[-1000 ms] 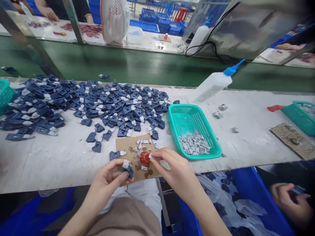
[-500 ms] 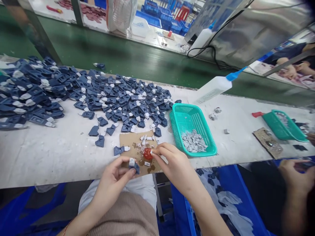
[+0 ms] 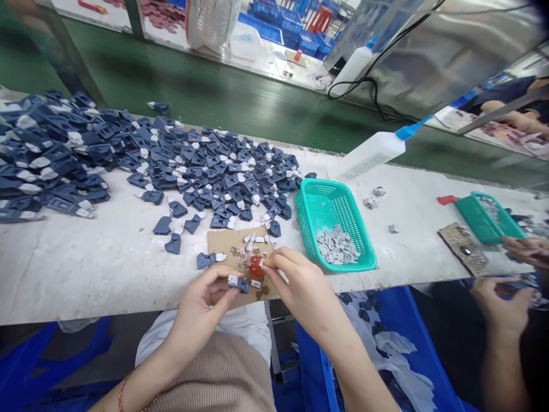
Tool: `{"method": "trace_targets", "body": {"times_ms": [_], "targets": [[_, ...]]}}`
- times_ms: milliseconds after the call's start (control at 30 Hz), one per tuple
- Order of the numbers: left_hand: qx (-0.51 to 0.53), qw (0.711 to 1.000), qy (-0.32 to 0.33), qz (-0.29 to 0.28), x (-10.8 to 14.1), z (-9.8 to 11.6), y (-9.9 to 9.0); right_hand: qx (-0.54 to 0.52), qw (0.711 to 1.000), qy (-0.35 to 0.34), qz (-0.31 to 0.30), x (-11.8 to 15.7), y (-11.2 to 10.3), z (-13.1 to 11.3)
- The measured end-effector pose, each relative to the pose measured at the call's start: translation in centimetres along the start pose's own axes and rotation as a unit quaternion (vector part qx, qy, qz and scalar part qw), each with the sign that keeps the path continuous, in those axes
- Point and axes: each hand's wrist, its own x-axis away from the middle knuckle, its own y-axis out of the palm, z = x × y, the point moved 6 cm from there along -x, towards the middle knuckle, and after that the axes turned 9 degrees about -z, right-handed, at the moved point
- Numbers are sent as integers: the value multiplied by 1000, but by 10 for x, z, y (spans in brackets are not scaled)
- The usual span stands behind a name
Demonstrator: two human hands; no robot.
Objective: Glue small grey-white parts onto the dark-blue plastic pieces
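Note:
My left hand [image 3: 210, 297] pinches a dark blue plastic part [image 3: 241, 285] with a light grey end, just over the near edge of a brown cardboard piece [image 3: 218, 243]. My right hand [image 3: 295, 280] is closed at the fingertips on a small light grey plastic piece [image 3: 262, 263], mostly hidden by the fingers. That piece is at the right edge of a red cap [image 3: 256, 265] on the wet-looking cardboard. Several loose grey pieces [image 3: 255, 239] lie at the back of the cardboard, and one grey piece [image 3: 255, 284] rests close to the cap. A blue part [image 3: 206, 260] lies at its left edge.
A large heap of dark blue parts [image 3: 197, 166] spreads across the left and back. To the right stands a green basket [image 3: 369, 252] holding small grey pieces. Behind it leans a white bottle [image 3: 373, 151] with a blue nozzle. A co-worker's hand [image 3: 500, 309] is at far right.
My left hand has turned the blue part so its grey end points more sideways. My right hand stays by the red cap. At far right, another hand has come into view beside the second green basket.

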Motion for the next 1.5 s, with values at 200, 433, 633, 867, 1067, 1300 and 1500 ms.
{"method": "trace_targets", "body": {"times_ms": [200, 433, 633, 867, 1067, 1300, 1500], "targets": [[-28, 999, 15, 10, -5, 6, -8, 11, 1000, 2, 0, 0, 0, 0], [-29, 997, 42, 51, -16, 10, -23, 12, 1000, 18, 6, 2, 2, -3], [30, 998, 51, 34, -11, 16, -11, -124, 991, 54, 23, 3, -3, 9], [127, 991, 37, -14, -6, 21, 16, -532, 838, 112, 41, 18, -2, 26], [179, 982, 48, -22, 0, 21, 25, -590, 800, 106, 17, 22, 2, 4], [165, 985, 58, -7, 6, 23, 24, -523, 848, 83, 0, 24, -3, -9], [133, 989, 61, 1, 8, 21, 23, -400, 914, 64, 5, 27, -11, -18]]}}
